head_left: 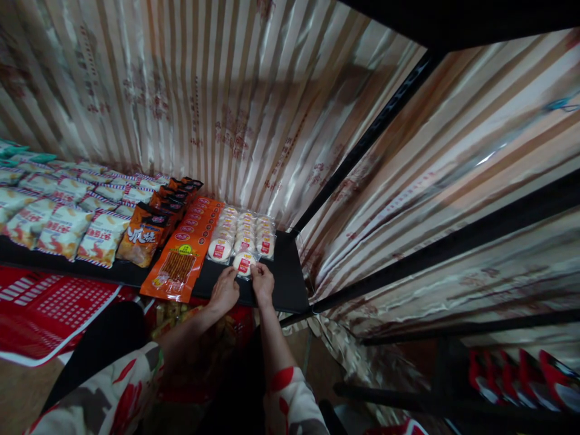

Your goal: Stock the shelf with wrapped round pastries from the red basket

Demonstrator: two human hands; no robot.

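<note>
Between my two hands is a round white rice cracker packet (244, 264) with a red label, in clear wrapping. My left hand (226, 289) pinches its left edge, and my right hand (263, 283) grips the right edge. The packet is at the front of the black shelf (290, 272), just before rows of similar packets (220, 246). To the left of these lies a long orange snack bag (181, 257) with brown sticks showing through its window.
Farther left on the shelf stand orange-and-black bags (142, 235) and several rows of white snack bags (102, 235). A red basket (54, 308) sits below. Black metal posts (362, 142) and a striped curtain (254, 90) bound the shelf. Red packs (525, 377) rest at lower right.
</note>
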